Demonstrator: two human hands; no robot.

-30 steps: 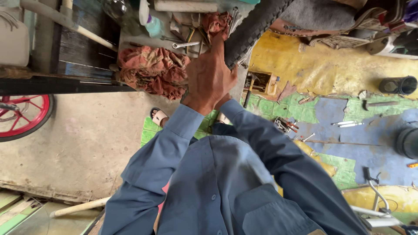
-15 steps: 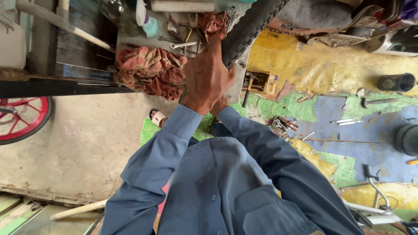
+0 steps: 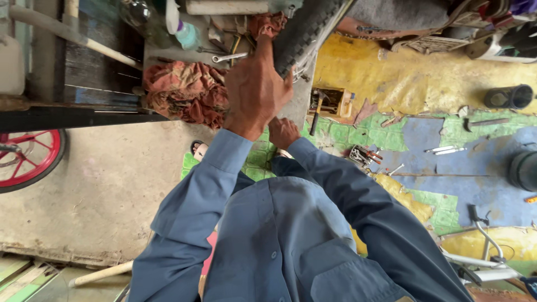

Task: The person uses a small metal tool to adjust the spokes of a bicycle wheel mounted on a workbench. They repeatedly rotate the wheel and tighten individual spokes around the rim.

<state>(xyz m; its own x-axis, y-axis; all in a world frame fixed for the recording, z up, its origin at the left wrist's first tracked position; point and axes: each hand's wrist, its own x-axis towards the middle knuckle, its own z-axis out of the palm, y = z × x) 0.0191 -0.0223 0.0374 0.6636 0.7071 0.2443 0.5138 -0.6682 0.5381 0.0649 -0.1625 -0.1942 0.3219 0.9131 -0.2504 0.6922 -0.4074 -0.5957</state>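
The left hand (image 3: 254,92) is raised with its fingers curled against the knobbly tread of a black tyre (image 3: 305,33), which hangs near the top middle of the view, above the painted floor (image 3: 403,84) and beside the right edge of a cluttered shelf (image 3: 168,59). The right hand (image 3: 282,132) sits lower, just under the left one; it looks loosely closed, but I cannot tell whether it holds anything. The tyre looks heavy and stiff, its rubber grippy rather than slick, so the tread blocks or the rim edge would give the firmest hold. On the shelf lie a crumpled reddish rag (image 3: 187,89) and a spanner (image 3: 229,57); a hammer (image 3: 318,109) lies on the floor.
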